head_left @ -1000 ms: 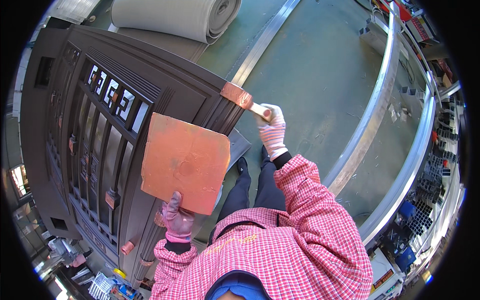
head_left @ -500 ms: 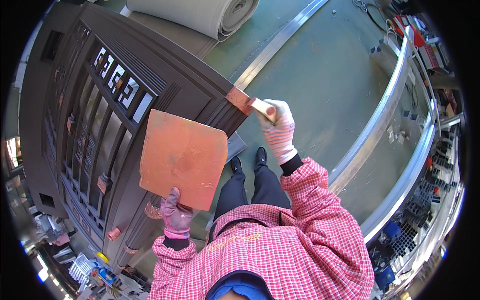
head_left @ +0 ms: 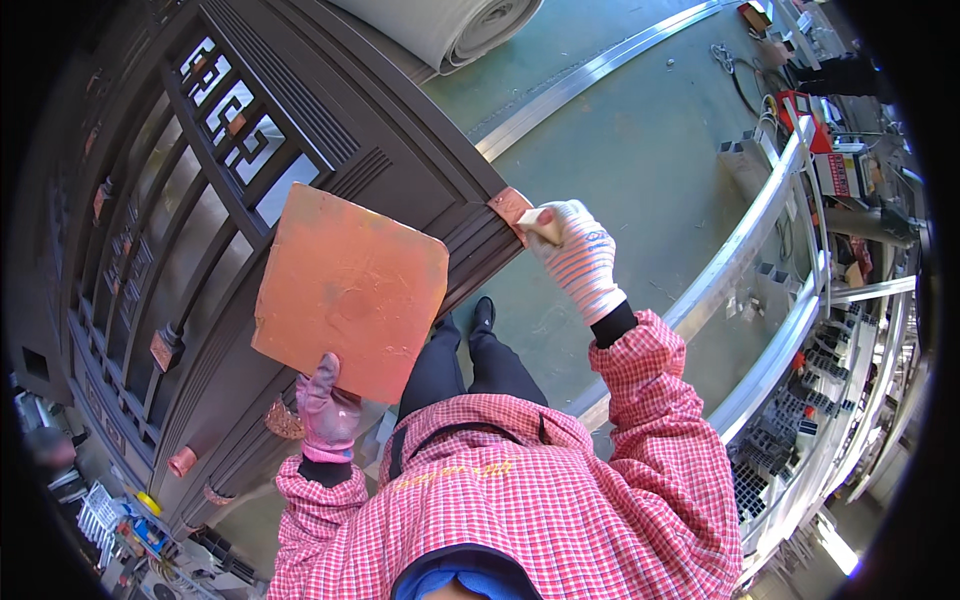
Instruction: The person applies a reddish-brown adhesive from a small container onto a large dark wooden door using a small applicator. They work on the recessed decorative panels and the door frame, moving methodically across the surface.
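Observation:
My left hand [head_left: 329, 412], in a stained pink glove, grips the lower edge of a flat square board [head_left: 350, 290] coated with copper-coloured paint. The thumb lies on its face. In my right hand [head_left: 585, 258], in a striped white glove, is a small pale block [head_left: 542, 226], perhaps a sponge, with a copper stain on it. It meets the outer end of a copper-coloured corner patch [head_left: 508, 204] on a dark brown metal door [head_left: 430, 180]. That door has bars, fretwork and moulded panels, and the board hides part of it.
A grey roll of sheeting [head_left: 490, 30] lies beyond the door. Long metal profiles [head_left: 590, 85] rest on the green floor [head_left: 620, 160]. To the right, a metal rack [head_left: 760, 400] holds many cut profiles. A copper-coloured knob [head_left: 182, 460] sticks out from the door at lower left.
The view has shifted, with the door filling more of the left side. My right hand has turned slightly, keeping the pale block at the copper corner. My left hand still holds the board.

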A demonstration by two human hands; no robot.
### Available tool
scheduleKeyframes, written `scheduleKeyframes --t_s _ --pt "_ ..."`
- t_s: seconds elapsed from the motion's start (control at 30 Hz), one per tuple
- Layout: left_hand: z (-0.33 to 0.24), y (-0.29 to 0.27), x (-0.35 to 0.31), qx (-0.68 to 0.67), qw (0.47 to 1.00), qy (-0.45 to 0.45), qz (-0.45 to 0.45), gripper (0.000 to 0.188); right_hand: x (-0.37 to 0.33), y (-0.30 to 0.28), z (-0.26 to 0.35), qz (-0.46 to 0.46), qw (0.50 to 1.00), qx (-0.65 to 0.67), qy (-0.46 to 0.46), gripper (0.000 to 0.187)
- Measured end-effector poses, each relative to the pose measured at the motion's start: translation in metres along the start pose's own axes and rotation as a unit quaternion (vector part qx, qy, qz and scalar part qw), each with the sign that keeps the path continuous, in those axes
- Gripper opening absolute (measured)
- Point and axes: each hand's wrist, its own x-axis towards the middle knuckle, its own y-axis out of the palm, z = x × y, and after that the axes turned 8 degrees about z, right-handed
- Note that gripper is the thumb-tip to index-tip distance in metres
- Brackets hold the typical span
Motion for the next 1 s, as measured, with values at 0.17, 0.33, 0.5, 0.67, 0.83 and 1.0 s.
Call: scheduleKeyframes --t_s 0.17,0.33,0.5,0.67,0.83,1.0 --pt "-0.012 -0.002 0.011 -0.006 1.000 -0.004 0.016 0.051 0.009 -0.011 0.011 -0.029 0.999 -0.007 0.014 0.024" --pt "-0.021 -0.006 0.016 -0.009 1.000 -0.011 0.019 0.049 0.026 -0.022 0.026 0.049 0.995 -0.074 0.040 0.021" --pt "-0.023 -0.014 0.016 -0.030 1.000 -0.005 -0.008 0.048 0.054 -0.032 0.034 0.119 0.981 -0.120 0.100 0.024" --pt "-0.027 -0.024 0.014 -0.050 0.998 -0.002 -0.026 0.047 0.084 -0.030 0.051 0.246 0.943 -0.205 0.091 0.028" --pt "-0.031 -0.027 0.010 -0.054 0.998 -0.001 -0.038 0.048 0.109 -0.024 0.067 0.316 0.899 -0.296 0.071 0.032" --pt "-0.026 -0.044 0.008 -0.058 0.996 0.001 -0.068 0.048 0.114 -0.016 0.078 0.369 0.869 -0.318 0.087 0.036"
